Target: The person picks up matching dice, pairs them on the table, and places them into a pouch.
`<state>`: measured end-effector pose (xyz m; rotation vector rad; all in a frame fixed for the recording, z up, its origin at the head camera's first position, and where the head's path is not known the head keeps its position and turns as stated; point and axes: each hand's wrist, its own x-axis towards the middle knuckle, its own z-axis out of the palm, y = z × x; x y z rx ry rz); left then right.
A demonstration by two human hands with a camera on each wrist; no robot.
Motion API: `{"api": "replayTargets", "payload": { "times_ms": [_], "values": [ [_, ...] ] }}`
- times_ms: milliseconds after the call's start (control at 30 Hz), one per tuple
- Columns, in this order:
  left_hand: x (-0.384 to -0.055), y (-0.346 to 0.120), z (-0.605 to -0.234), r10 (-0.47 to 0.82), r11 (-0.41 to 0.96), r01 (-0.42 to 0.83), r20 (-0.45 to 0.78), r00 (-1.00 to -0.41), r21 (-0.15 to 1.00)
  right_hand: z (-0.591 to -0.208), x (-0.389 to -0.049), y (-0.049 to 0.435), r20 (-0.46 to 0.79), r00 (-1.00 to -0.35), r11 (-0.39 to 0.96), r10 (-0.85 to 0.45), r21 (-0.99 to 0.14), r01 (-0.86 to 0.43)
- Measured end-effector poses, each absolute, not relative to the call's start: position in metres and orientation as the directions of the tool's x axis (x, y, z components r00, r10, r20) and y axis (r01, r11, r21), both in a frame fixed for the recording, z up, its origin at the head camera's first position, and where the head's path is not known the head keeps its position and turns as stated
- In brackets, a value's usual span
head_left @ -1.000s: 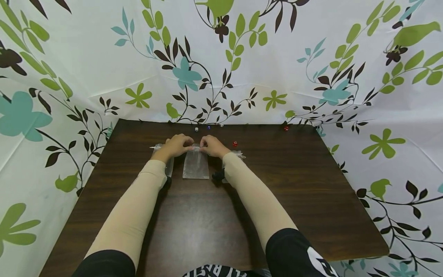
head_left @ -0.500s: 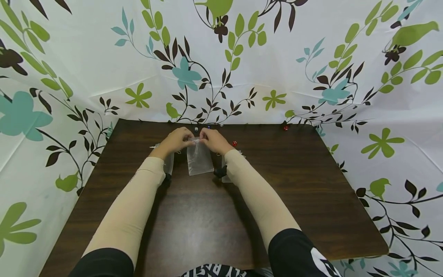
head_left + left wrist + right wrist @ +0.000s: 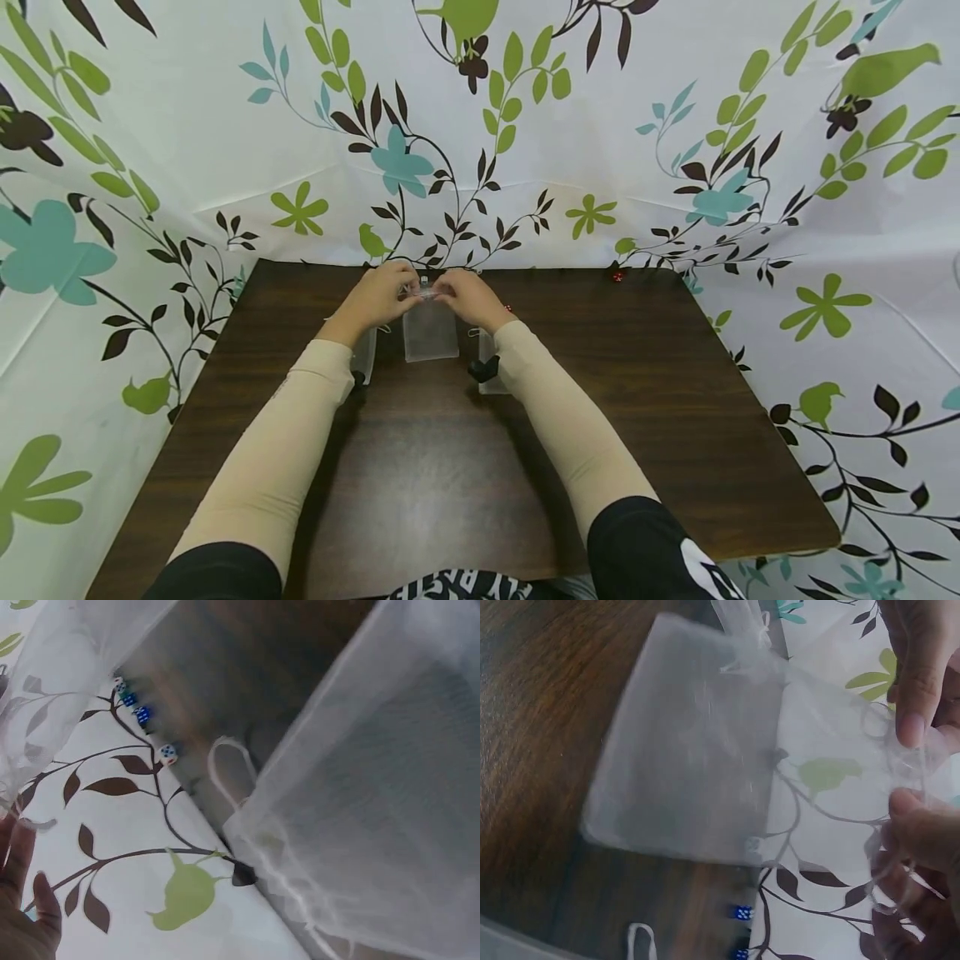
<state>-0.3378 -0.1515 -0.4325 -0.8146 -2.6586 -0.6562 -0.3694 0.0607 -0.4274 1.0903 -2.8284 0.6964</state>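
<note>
A sheer white drawstring pouch (image 3: 431, 335) hangs by its mouth between my two hands, near the table's back edge. My left hand (image 3: 385, 293) pinches one side of the mouth; my right hand (image 3: 467, 298) pinches the other, with the fingertips close together. In the right wrist view, the flat pouch (image 3: 682, 750) shows its drawstring cords looped about the fingers, and both thumbs press at the gathered rim. Seen through it are the wall print and the table. A second pouch (image 3: 363, 358) lies under my left wrist, partly hidden, and a third (image 3: 493, 387) under my right forearm.
Small dice line the back edge, among them a blue die (image 3: 142, 714) and a white die (image 3: 167, 754). Farther right sits a red die (image 3: 618, 277); another red die (image 3: 508, 308) is mostly hidden by my right wrist. A leaf-print cloth (image 3: 525, 208) rises behind the dark wooden table (image 3: 637, 417).
Both hands have lifted the middle pouch off the table and moved it toward the back edge. It swung slightly to the right and now hangs straighter. The side pouches stay put.
</note>
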Motion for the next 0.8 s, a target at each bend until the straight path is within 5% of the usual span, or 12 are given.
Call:
{"api": "replayTargets", "payload": {
  "times_ms": [267,600,800],
  "values": [
    [-0.333,-0.152,-0.428,0.476,0.746,0.629,0.483,-0.734,0.220,-0.424,-0.363,0.066,0.294,-0.707,0.654,-0.643,-0.268,-0.707],
    [-0.325,-0.155,-0.436,0.523,0.725,0.688,0.629,-0.575,0.027,-0.436,-0.353,0.071,0.480,-0.527,0.581,-0.701,-0.045,-0.813],
    [-0.318,-0.155,-0.447,0.558,0.712,0.702,0.621,-0.550,-0.017,-0.447,-0.346,0.076,0.482,-0.475,0.545,-0.736,0.006,-0.839]
  ]
}}
